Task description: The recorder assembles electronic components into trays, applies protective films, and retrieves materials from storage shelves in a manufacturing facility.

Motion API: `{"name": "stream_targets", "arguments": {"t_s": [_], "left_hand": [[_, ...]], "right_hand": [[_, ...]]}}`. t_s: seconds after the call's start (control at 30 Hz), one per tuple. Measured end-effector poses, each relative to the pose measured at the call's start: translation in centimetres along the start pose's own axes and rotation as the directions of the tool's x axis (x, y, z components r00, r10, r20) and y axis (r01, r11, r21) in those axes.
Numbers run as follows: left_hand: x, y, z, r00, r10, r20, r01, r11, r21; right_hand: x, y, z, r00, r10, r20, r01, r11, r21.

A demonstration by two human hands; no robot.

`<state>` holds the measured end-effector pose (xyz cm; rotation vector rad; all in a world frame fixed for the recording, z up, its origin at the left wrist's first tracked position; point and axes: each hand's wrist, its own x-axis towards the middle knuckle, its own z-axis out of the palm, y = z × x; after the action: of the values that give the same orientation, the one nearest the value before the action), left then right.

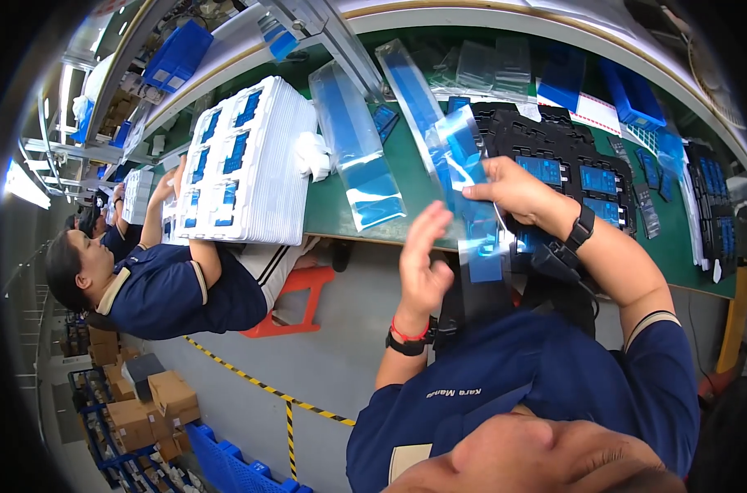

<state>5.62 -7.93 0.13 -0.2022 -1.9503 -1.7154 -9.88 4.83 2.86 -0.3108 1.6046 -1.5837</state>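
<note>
A long clear plastic strip with blue film sections (482,214) hangs in front of me, its lower end near my lap. My right hand (517,191) pinches its edge between thumb and fingers. Just left of the strip, my left hand (427,261) is raised with its fingers stretched apart and nothing visible in it. Under and beyond my right hand lie black trays (546,131) holding small blue rectangular parts (601,181). Two similar film strips lie on the green bench: one strip (353,140) to the left, another strip (408,90) farther back.
A tall stack of white trays (287,164) with blue parts stands left on the green bench (324,214). A metal post (332,45) rises behind. A blue bin (632,94) sits back right. A co-worker (184,287) sits at the left beside a red stool (303,304).
</note>
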Motion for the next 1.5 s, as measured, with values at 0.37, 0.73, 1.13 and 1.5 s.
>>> {"name": "stream_targets", "arguments": {"t_s": [0.37, 0.73, 1.13, 1.5], "left_hand": [[1.9, -6.2, 1.1, 0.794, -0.592, -0.14, 0.439, 0.717, -0.542], [2.5, -5.1, 1.3, 0.707, -0.699, -0.108, 0.599, 0.674, -0.432], [4.1, -6.2, 1.8, 0.702, -0.691, -0.171, 0.599, 0.704, -0.382], [5.4, -6.1, 0.7, 0.635, -0.77, 0.058, 0.698, 0.54, -0.47]], "right_hand": [[-1.8, -1.1, 0.2, 0.998, -0.056, -0.019, 0.029, 0.746, -0.665], [5.5, -0.9, -2.4, 0.713, -0.553, 0.43, 0.434, -0.134, -0.891], [7.5, -1.0, -2.6, 0.618, -0.569, 0.542, 0.504, -0.242, -0.829], [7.7, -0.8, -2.6, 0.614, -0.682, 0.397, 0.523, -0.024, -0.852]]}}
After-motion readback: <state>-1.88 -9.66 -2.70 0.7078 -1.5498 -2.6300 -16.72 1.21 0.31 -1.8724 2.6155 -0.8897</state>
